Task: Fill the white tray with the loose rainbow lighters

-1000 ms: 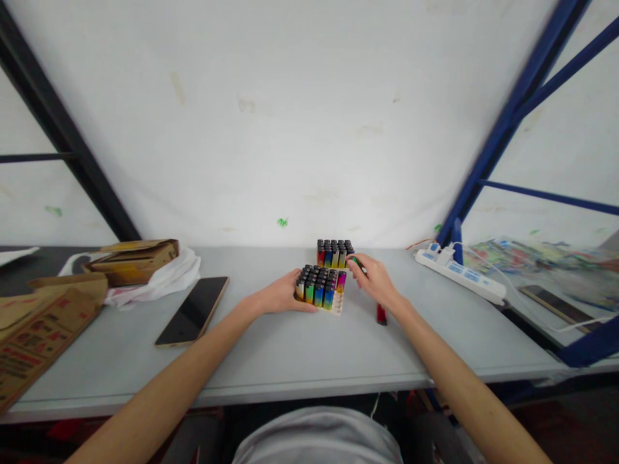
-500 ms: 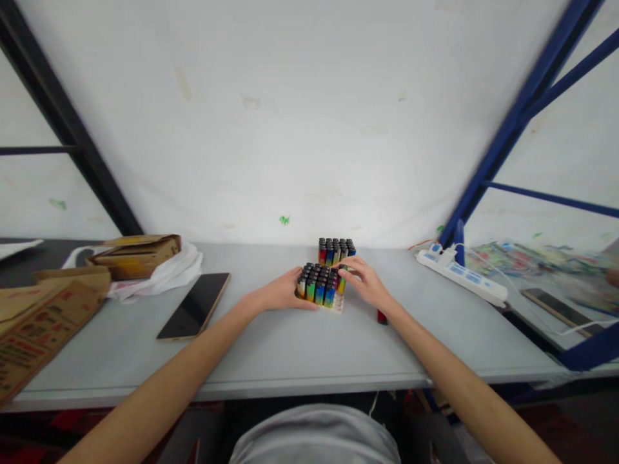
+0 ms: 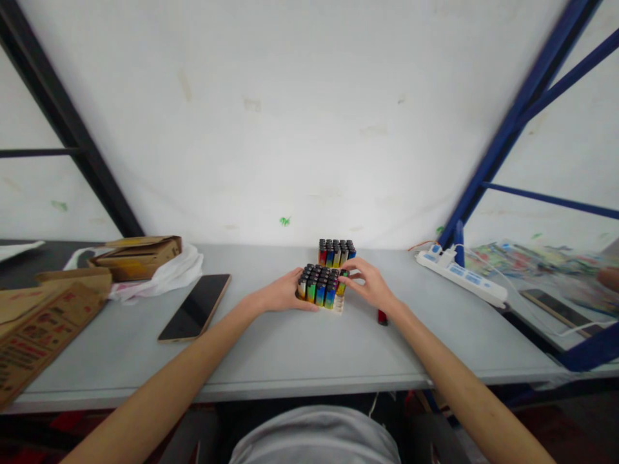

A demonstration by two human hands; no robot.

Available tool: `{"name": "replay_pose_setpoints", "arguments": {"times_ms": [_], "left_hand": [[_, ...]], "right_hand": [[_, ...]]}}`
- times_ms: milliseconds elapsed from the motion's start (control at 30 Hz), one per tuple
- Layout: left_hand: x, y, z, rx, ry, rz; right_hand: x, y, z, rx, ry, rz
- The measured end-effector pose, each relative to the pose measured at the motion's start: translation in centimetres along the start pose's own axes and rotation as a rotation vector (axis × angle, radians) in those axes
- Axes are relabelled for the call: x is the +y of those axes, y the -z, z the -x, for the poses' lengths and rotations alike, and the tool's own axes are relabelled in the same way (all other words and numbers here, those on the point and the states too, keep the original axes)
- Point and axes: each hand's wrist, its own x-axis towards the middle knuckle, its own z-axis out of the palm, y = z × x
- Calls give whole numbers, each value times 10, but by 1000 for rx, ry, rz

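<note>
Several colourful lighters with black tops [image 3: 320,285] stand in rows in a pale tray [image 3: 337,308] at the middle of the table. My left hand [image 3: 288,291] is wrapped round the tray's left side. At the right side, my right hand [image 3: 366,281] pinches a yellow-green lighter [image 3: 343,283] that stands upright at the tray's right column. Bare tray slots show in front of that lighter. Behind, a second block of lighters [image 3: 336,252] stands near the wall. A red lighter [image 3: 382,317] lies beside my right wrist, partly hidden.
A black phone [image 3: 195,308] lies on the left of the table [image 3: 290,361], with cardboard boxes [image 3: 140,256] and a white bag [image 3: 181,270] beyond. At the right are a power strip [image 3: 461,278], blue frame bars, another phone [image 3: 561,310] and part of a person's hand [image 3: 609,278].
The fingers of my right hand have shifted slightly right and down around the lighter. My left hand stays at the tray's left side.
</note>
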Motion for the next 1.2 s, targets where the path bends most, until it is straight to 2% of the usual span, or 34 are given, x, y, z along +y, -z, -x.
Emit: {"name": "replay_pose_setpoints", "arguments": {"times_ms": [367,833,900,967,1067,1100,1200], "left_hand": [[-1,-1,0,1,2,21],[-1,0,0,-7,31,31],[-1,0,0,1,27,27],[-1,0,0,10,19,25],[0,1,0,6,9,24],[1,1,0,0,6,23],[2,1,1,-14,14,24]], "right_hand": [[-8,6,-2,-52,63,45],[-11,7,-3,-94,38,13],[-16,13,-5,-67,43,20],[-20,27,-6,25,22,78],[-20,56,4,139,-101,313],[-18,64,11,115,-157,412],[-8,77,40,-82,-351,642]]}}
